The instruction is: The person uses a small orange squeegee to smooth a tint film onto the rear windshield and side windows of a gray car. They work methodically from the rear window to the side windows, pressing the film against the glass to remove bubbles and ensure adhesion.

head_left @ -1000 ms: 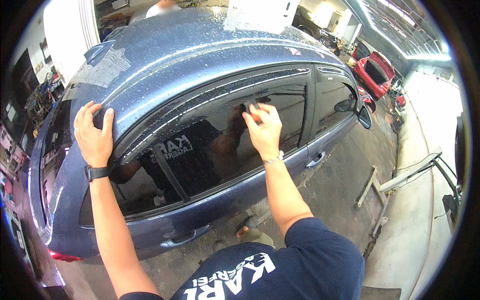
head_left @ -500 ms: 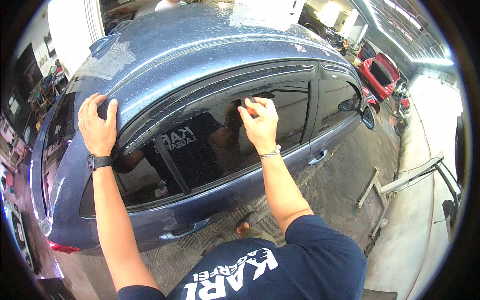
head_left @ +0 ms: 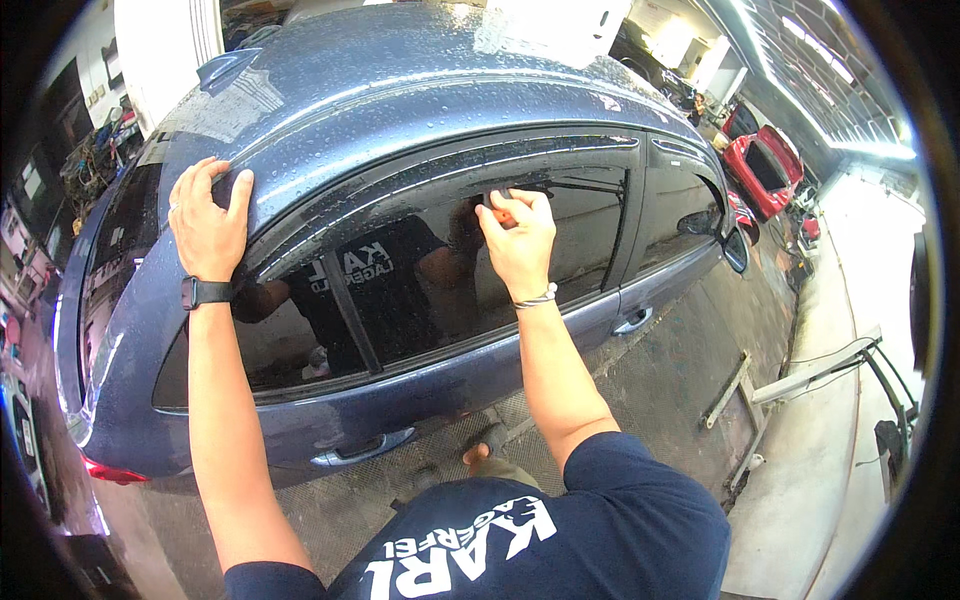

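A wet blue car point(head_left: 350, 100) stands in front of me, water drops beading on its roof. My left hand point(head_left: 210, 222) lies with fingers spread on the rear roof pillar, holding nothing. In a pinch, my right hand point(head_left: 522, 240) grips a small tool with orange and black parts point(head_left: 503, 214); its exact kind is mostly hidden by my fingers. The tool is at the upper part of the dark tinted rear door window point(head_left: 420, 290), just under the black rain visor point(head_left: 400, 185). My reflection shows in the glass.
Below the window are the rear door handle point(head_left: 362, 448) and the front one point(head_left: 633, 321). A side mirror point(head_left: 736, 250) juts out farther right. On the right, a metal frame point(head_left: 745, 400) stands by the white wall. A red car part or body point(head_left: 765, 170) sits beyond.
My view has shifted slightly, so the car sits a little differently in the picture. Both hands keep nearly the same places on the car, the right one still pinching the small tool.
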The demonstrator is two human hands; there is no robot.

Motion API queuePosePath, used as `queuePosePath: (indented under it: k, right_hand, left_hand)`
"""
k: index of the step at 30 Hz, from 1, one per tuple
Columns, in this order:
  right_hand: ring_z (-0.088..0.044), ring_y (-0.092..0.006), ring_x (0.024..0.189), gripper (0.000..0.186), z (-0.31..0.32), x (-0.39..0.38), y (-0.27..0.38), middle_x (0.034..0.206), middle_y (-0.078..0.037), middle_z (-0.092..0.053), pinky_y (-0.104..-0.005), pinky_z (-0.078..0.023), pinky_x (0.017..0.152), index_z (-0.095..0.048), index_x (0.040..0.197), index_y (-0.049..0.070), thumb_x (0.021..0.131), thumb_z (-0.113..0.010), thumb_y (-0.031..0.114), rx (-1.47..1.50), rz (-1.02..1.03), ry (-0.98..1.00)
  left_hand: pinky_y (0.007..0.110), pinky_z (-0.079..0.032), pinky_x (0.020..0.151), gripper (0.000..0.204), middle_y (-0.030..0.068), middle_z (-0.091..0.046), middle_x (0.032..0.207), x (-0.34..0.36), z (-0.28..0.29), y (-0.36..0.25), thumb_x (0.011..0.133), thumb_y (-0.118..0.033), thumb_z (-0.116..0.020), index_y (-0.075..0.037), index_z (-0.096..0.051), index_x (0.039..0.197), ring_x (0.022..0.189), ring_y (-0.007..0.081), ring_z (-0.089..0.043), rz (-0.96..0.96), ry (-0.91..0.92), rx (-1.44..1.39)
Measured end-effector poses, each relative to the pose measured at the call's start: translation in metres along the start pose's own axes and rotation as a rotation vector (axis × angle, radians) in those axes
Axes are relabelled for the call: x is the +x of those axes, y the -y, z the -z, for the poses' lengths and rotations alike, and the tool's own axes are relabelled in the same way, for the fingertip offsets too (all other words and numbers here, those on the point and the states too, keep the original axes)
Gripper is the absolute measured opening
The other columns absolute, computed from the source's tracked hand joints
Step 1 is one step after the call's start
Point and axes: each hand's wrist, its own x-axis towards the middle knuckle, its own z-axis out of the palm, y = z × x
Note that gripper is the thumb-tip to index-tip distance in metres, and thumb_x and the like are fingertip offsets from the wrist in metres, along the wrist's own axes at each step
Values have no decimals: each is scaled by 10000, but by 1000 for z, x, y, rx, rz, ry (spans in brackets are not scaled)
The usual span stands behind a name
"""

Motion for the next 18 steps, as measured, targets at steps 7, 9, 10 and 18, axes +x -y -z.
queuePosePath:
  k: [7, 9, 10, 18]
  right_hand:
    - [-717, -260, 872, 252, 32, -76, -16, 1114, -157, -641, -352, -607, 748, -787, 1031, 17, 809, -902, 53, -177, 43, 45]
    - [-721, -259, 871, 251, 25, -70, -10, 1113, -160, -638, -354, -606, 744, -787, 1031, 18, 812, -901, 59, -156, 77, 48]
    - [-723, -257, 870, 249, 17, -54, -5, 1112, -162, -637, -352, -605, 739, -786, 1032, 17, 815, -900, 64, -195, 144, 35]
    - [-726, -194, 812, 263, -2, -49, -2, 1138, -157, -645, -306, -598, 704, -803, 1062, 26, 822, -902, 68, -241, 183, 19]
  left_hand:
    - [445, -455, 1108, 347, 134, -718, 1300, -2, 1, -9, 945, -358, -768, -69, -751, 1135, 1264, 333, -629, 35, 33, -20]
    - [446, -454, 1108, 350, 132, -719, 1298, -2, 1, -4, 949, -363, -763, -68, -750, 1137, 1264, 334, -629, 30, 28, 1]
    - [446, -453, 1108, 352, 131, -720, 1297, -2, 0, -3, 951, -366, -761, -68, -750, 1138, 1265, 334, -629, 21, 32, 8]
    - [446, -465, 1091, 340, 143, -736, 1253, 1, 2, -2, 952, -354, -763, -55, -752, 1115, 1222, 347, -652, 10, 30, -31]
